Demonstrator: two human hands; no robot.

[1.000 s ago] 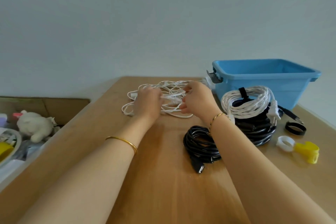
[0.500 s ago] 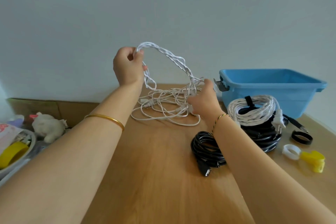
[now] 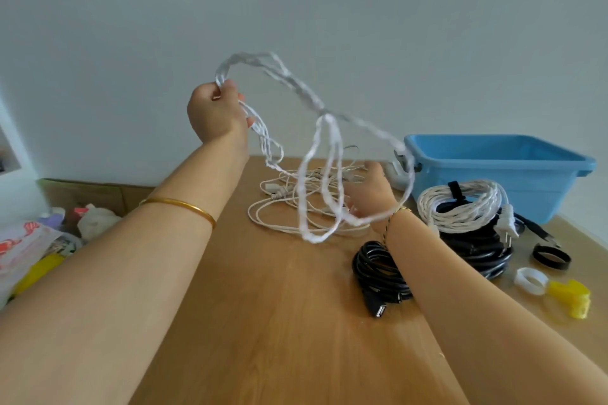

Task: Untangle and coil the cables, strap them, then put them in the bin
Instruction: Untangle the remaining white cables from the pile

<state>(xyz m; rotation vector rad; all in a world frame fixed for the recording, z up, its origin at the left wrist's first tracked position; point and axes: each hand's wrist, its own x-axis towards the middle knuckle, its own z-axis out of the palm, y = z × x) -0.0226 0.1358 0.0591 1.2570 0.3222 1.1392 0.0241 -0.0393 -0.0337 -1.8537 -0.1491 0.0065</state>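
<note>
My left grip (image 3: pixel 217 115) is fisted round the white cable (image 3: pixel 306 99) above the desk (image 3: pixel 263 322); right grip (image 3: pixel 368 194) low in the tangle, can't tell its state. Cable's light, floppy, prob. snaggy: I'd hold nr a plug end (image 3: pixel 271 188).

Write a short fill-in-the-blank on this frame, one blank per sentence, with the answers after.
1. The left hand grips a loop of the tangled cable, whose colour is ____.
2. The bin is coloured ____.
3. The strapped coil lies on a larger coil that is ____.
Answers: white; blue; black.
</note>
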